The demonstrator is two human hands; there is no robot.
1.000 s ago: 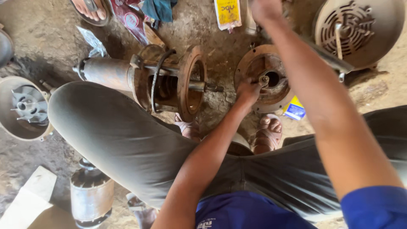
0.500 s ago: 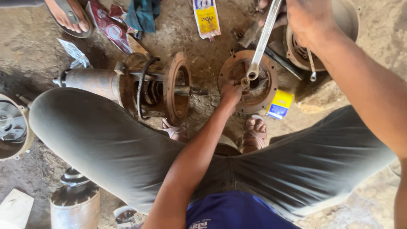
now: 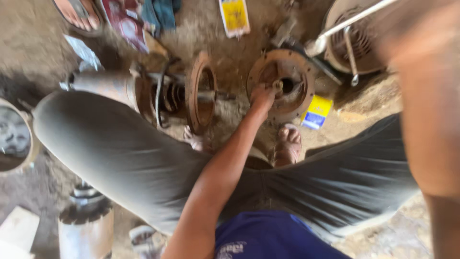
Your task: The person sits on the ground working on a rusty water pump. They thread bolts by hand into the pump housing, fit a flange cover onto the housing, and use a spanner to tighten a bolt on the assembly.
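I note my left hand (image 3: 262, 96) pinching a small part at the bore of the rusty round housing (image 3: 282, 84); my right hand's grip I cannot tell, blurred beside a metal rod (image 3: 352, 20)

Warm daylight falls evenly on the dusty earth floor (image 3: 225, 52), brightest along its far edge and dimmer toward its near left corner. Shadows are soft and short. The whole view is smeared by motion; the bare right forearm (image 3: 426, 110) at the right edge is a large, out-of-focus blur. There is no strong glare.
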